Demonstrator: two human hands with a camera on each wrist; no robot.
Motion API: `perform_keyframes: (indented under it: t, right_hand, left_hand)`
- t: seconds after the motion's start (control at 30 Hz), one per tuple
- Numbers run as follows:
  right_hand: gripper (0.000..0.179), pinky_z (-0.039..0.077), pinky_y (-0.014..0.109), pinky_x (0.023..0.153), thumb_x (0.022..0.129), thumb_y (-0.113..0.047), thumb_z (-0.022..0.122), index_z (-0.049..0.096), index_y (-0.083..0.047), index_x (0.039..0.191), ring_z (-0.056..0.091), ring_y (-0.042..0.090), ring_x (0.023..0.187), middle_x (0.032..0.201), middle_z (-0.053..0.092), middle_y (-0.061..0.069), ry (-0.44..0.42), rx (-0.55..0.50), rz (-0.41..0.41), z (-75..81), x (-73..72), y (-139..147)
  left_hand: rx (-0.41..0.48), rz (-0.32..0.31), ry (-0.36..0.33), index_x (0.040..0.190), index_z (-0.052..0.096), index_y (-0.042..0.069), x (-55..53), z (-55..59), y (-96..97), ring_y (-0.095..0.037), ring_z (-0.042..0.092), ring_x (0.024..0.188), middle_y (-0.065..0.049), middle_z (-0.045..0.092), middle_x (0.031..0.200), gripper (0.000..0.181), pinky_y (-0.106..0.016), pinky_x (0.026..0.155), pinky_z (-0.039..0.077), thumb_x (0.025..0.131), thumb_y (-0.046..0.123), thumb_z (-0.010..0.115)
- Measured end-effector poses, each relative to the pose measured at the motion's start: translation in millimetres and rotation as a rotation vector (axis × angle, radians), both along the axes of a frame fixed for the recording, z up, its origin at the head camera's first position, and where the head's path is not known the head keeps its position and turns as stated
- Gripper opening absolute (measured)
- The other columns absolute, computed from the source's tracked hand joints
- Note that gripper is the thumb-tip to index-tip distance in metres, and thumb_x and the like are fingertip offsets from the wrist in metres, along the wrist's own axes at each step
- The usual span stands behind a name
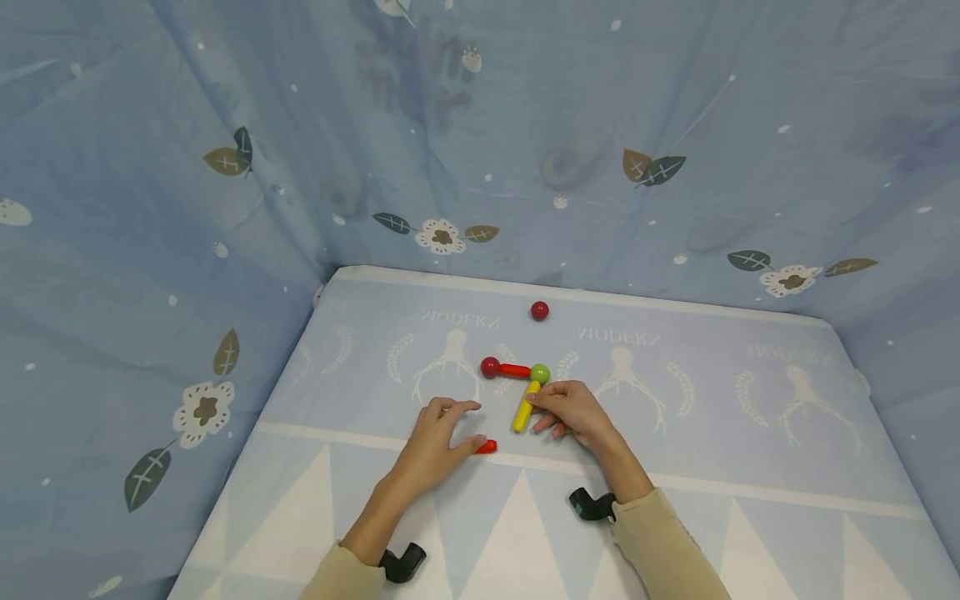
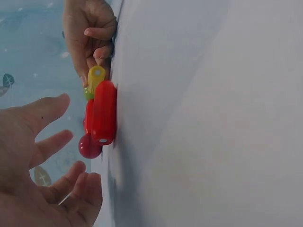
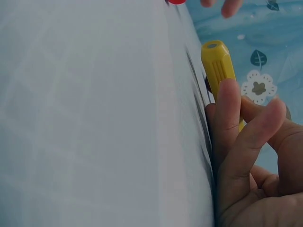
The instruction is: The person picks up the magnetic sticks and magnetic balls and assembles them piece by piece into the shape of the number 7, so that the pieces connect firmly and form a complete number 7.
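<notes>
My right hand (image 1: 572,412) pinches a yellow rod (image 1: 524,410) between thumb and finger. The rod's far end meets a green ball (image 1: 540,373). From that ball a red rod (image 1: 514,371) runs left to a dark red ball (image 1: 490,367). My left hand (image 1: 437,443) hovers with spread, loosely bent fingers and holds nothing. Close by its thumb lies a loose red rod (image 1: 487,447), partly hidden by the hand in the head view. In the left wrist view this loose red rod (image 2: 104,112) shows a small hole in its end.
Another red ball (image 1: 539,311) lies toward the table's back edge. The table is covered with a pale blue and white patterned cloth (image 1: 705,417). Blue floral curtains (image 1: 525,150) hang behind and beside it. A black camera mount (image 1: 592,504) sits at each wrist.
</notes>
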State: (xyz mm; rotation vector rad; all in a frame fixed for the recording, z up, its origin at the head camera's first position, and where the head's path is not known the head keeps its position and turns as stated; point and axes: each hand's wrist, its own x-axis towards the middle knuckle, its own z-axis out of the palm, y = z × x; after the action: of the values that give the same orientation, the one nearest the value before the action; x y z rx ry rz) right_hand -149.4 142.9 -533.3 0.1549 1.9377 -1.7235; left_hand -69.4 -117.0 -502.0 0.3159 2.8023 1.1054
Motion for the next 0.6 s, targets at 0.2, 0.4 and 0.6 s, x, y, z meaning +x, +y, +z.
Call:
perform_keyframes:
  t: [0.2,0.4,0.6]
  right_hand:
    - [0.035,0.047,0.025,0.042,0.090,-0.028,0.077,0.069,0.003,0.103,0.070,0.023,0.060,0.087,0.072,0.015,0.005,0.011,-0.002,0.5,0.5,0]
    - [0.036,0.047,0.025,0.043,0.089,-0.029,0.078,0.069,0.003,0.103,0.070,0.022,0.060,0.088,0.072,0.015,0.001,0.012,-0.004,-1.1,0.0,0]
    - [0.037,0.047,0.024,0.043,0.089,-0.028,0.078,0.069,0.004,0.104,0.070,0.022,0.060,0.088,0.072,0.015,-0.011,0.009,-0.002,-0.6,-0.1,0]
  left_hand:
    - [-0.039,-0.056,-0.044,0.132,0.063,0.024,5.6,-8.3,2.8,-0.027,0.040,0.112,-0.008,0.043,0.125,0.045,-0.043,0.085,0.044,0.089,0.033,0.078]
    - [-0.078,-0.062,-0.021,0.123,0.067,0.024,5.7,-13.3,5.0,-0.027,0.040,0.112,-0.008,0.043,0.124,0.036,-0.043,0.088,0.043,0.089,0.030,0.078]
    - [-0.104,-0.055,0.007,0.114,0.070,0.024,5.6,-14.1,6.9,-0.029,0.041,0.112,-0.011,0.045,0.126,0.028,-0.044,0.089,0.043,0.088,0.027,0.079]
